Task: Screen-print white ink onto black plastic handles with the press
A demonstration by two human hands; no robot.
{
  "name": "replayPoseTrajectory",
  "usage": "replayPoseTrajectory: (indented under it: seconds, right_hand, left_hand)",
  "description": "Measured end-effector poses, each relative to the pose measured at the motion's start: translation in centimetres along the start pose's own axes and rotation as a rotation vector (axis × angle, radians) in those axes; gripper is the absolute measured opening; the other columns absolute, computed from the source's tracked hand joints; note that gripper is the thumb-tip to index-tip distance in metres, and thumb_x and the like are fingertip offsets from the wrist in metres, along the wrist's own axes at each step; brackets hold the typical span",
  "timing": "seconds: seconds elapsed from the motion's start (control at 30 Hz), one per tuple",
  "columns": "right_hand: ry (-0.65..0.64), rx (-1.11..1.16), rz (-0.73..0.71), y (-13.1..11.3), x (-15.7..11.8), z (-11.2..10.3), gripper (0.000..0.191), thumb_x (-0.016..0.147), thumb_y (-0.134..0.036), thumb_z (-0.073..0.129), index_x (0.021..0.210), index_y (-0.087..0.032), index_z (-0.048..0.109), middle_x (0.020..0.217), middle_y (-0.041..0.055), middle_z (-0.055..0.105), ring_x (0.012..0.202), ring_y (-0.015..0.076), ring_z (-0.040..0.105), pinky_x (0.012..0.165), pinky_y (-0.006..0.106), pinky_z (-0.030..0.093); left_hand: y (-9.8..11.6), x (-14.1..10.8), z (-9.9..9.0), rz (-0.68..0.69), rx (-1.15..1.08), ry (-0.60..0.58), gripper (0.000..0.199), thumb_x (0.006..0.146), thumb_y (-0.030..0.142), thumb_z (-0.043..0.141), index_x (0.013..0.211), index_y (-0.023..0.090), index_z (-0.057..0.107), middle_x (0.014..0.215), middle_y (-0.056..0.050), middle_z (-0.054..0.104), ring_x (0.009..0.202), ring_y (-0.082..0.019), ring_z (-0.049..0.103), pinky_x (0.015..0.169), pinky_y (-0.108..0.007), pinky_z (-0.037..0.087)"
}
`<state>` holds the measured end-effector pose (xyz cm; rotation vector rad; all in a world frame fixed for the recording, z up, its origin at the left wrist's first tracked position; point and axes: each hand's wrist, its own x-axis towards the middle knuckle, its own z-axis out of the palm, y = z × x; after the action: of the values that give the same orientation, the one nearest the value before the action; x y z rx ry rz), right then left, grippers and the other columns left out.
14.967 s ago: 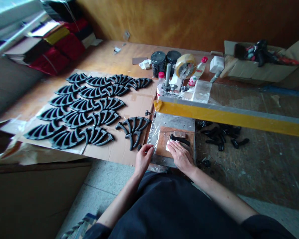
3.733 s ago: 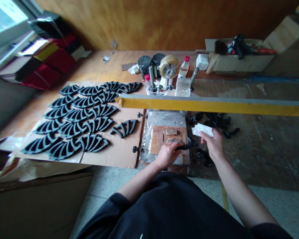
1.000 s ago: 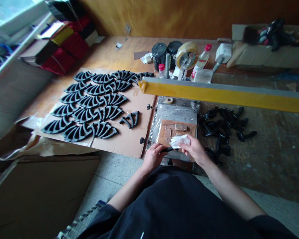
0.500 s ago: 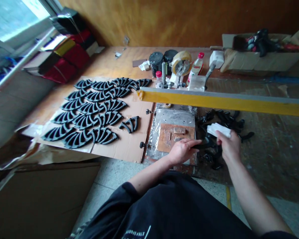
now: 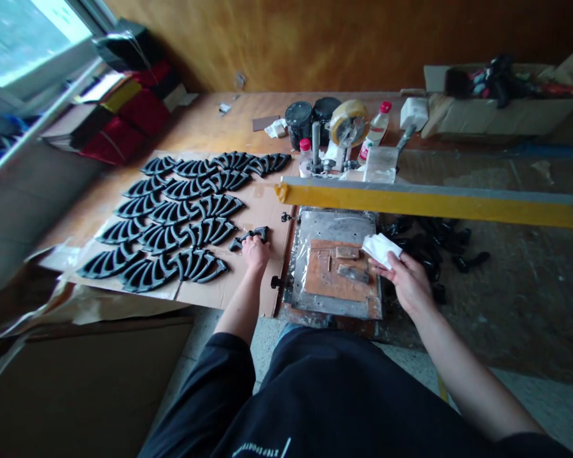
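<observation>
Left of the metal plate (image 5: pixel 337 226), my left hand (image 5: pixel 255 252) touches curved black parts (image 5: pixel 264 233) on cardboard (image 5: pixel 224 295); its grip I cannot tell. By the plate's right edge, my right hand (image 5: pixel 412 284) pinches a white wipe (image 5: pixel 381 249), near loose black pieces (image 5: pixel 442 236).

- Behind: wood-like wall (image 5: pixel 344 44), mottled amber-brown, darker toward right.
- Upper left: window (image 5: pixel 33 38), pale, cool daylight; grey low wall (image 5: pixel 38 216) beneath.
- Wooden worktop (image 5: pixel 506 312): orange-brown and glossy near window, darker, scuffed at right.
- Below: pale grey speckled floor (image 5: pixel 530 383).
</observation>
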<state>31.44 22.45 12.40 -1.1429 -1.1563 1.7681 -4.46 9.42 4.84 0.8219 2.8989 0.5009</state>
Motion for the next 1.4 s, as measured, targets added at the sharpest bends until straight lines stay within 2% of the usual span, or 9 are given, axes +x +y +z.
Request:
replayPoseTrajectory:
  seconds: [0.17, 0.33, 0.5, 0.63, 0.77, 0.9, 1.1, 1.3, 1.4]
  right_hand:
    - [-0.129, -0.037, 0.043, 0.9, -0.5, 2.8, 0.043, 0.079, -0.052, 0.069, 0.105, -0.018, 0.065, 0.110, 0.0113, 0.070, 0.089, 0.0247, 0.071, 0.070, 0.034, 0.061]
    - [-0.124, -0.230, -0.083, 1.9, -0.1, 3.4, 0.043, 0.079, -0.052, 0.068, 0.101, -0.016, 0.069, 0.103, 0.0088, 0.071, 0.085, 0.0226, 0.067, 0.065, 0.031, 0.058]
    - [-0.158, -0.415, -0.206, 1.9, 0.1, 3.6, 0.044, 0.088, -0.049, 0.057, 0.120, -0.020, 0.067, 0.101, 0.0055, 0.070, 0.062, 0.0164, 0.063, 0.056, 0.029, 0.054]
    - [-0.173, -0.596, -0.400, 1.5, 0.0, 3.8, 0.040, 0.092, -0.046, 0.051, 0.121, -0.022, 0.067, 0.103, 0.0077, 0.068, 0.073, 0.0188, 0.063, 0.066, 0.032, 0.054]
    - [-0.110, -0.797, -0.742, 0.6, 0.2, 4.1, 0.030, 0.092, -0.042, 0.053, 0.088, -0.018, 0.071, 0.097, 0.0108, 0.062, 0.093, 0.0232, 0.059, 0.085, 0.036, 0.050]
    - [-0.084, -0.767, -0.852, -0.5, 0.4, 4.1, 0.028, 0.093, -0.039, 0.052, 0.079, -0.018, 0.064, 0.097, 0.0103, 0.063, 0.095, 0.0229, 0.059, 0.087, 0.036, 0.047]
    - [-0.128, -0.563, -0.451, 0.5, 0.1, 4.2, 0.035, 0.091, -0.051, 0.053, 0.081, -0.018, 0.061, 0.073, 0.0015, 0.061, 0.070, 0.0171, 0.056, 0.068, 0.028, 0.044]
    - [-0.574, -0.235, 0.132, 3.1, -1.3, 6.3, 0.041, 0.078, -0.051, 0.067, 0.101, -0.017, 0.061, 0.092, 0.0041, 0.069, 0.077, 0.0168, 0.062, 0.069, 0.026, 0.047]
    - [-0.755, -0.196, 0.266, 3.2, -1.8, 7.4, 0.049, 0.068, -0.039, 0.077, 0.108, -0.018, 0.060, 0.101, 0.0059, 0.070, 0.083, 0.0182, 0.065, 0.075, 0.029, 0.050]
  left_hand:
    - [0.8, -2.1, -1.5, -0.007, -0.080, -0.013, 0.021, 0.087, 0.030, 0.055, 0.098, 0.012, 0.060, 0.105, -0.015, 0.066, 0.101, -0.027, 0.060, 0.091, -0.039, 0.046]
    - [1.3, -10.1, -3.3, 0.219, -0.338, -0.167, 0.018, 0.089, 0.035, 0.054, 0.099, 0.021, 0.058, 0.086, -0.001, 0.068, 0.078, -0.016, 0.064, 0.071, -0.027, 0.049]
    - [2.1, -17.0, -3.5, 0.420, -0.283, -0.219, 0.014, 0.089, 0.029, 0.058, 0.101, 0.022, 0.059, 0.094, -0.004, 0.068, 0.086, -0.019, 0.065, 0.076, -0.029, 0.050]
    - [2.4, -18.8, -2.7, 0.497, -0.176, -0.182, 0.013, 0.089, 0.026, 0.059, 0.101, 0.022, 0.059, 0.094, -0.004, 0.067, 0.089, -0.020, 0.064, 0.079, -0.031, 0.052]
    - [2.4, -19.2, -2.1, 0.541, -0.106, -0.161, 0.013, 0.089, 0.028, 0.060, 0.100, 0.021, 0.059, 0.092, -0.004, 0.067, 0.088, -0.021, 0.063, 0.082, -0.033, 0.051]
    - [2.6, -19.4, -2.0, 0.530, -0.079, -0.153, 0.014, 0.088, 0.027, 0.061, 0.101, 0.021, 0.059, 0.092, -0.004, 0.067, 0.089, -0.021, 0.062, 0.083, -0.033, 0.050]
    - [2.7, -19.3, -1.9, 0.530, -0.083, -0.154, 0.014, 0.088, 0.028, 0.062, 0.100, 0.021, 0.059, 0.091, -0.004, 0.067, 0.089, -0.021, 0.062, 0.082, -0.033, 0.049]
    - [2.6, -19.2, -2.2, 0.550, -0.072, -0.158, 0.014, 0.089, 0.028, 0.060, 0.101, 0.021, 0.058, 0.092, -0.004, 0.066, 0.089, -0.021, 0.061, 0.081, -0.033, 0.049]
    - [2.6, -19.1, -2.2, 0.555, -0.038, -0.166, 0.010, 0.087, 0.025, 0.060, 0.096, 0.020, 0.058, 0.090, -0.005, 0.065, 0.087, -0.022, 0.060, 0.079, -0.033, 0.049]
